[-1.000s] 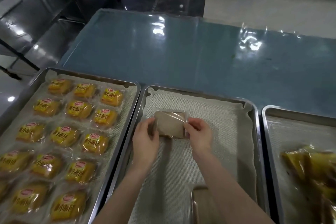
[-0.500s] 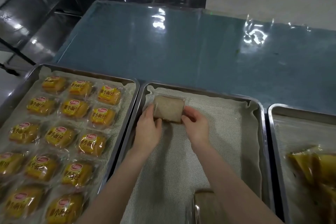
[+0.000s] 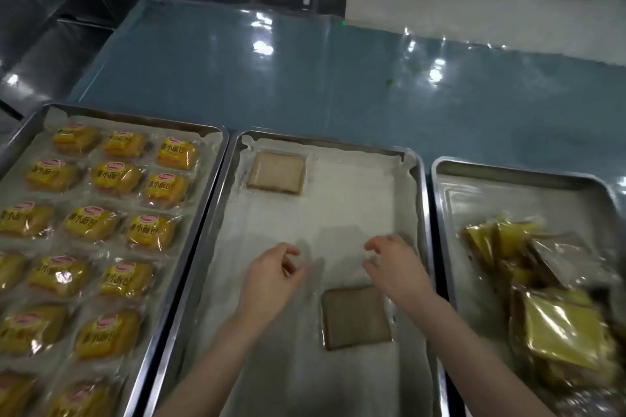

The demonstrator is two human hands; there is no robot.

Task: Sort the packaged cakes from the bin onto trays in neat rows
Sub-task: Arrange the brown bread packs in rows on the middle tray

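On the left, a rectangular steel tray (image 3: 135,116) held yellow-wrapped small cakes (image 3: 91,223) laid in neat rows of three. Beside it stood a second steel tray (image 3: 325,142), lined with white cloth (image 3: 355,200). A square brown cake in clear wrap (image 3: 276,173) lay flat in its far left corner. Nearer the camera, the left hand (image 3: 271,278) hovered over the cloth, fingers loosely curled and grasping nothing. A second square brown wrapped cake (image 3: 355,318) lay flat just to its right. The right hand (image 3: 396,267) hung close above this cake's far right corner, fingers likewise slack and empty. On the right, a third steel tray (image 3: 474,210) served as the bin and held a loose heap of wrapped cakes (image 3: 559,315). All three trays sat on a blue table under clear plastic film (image 3: 305,78).
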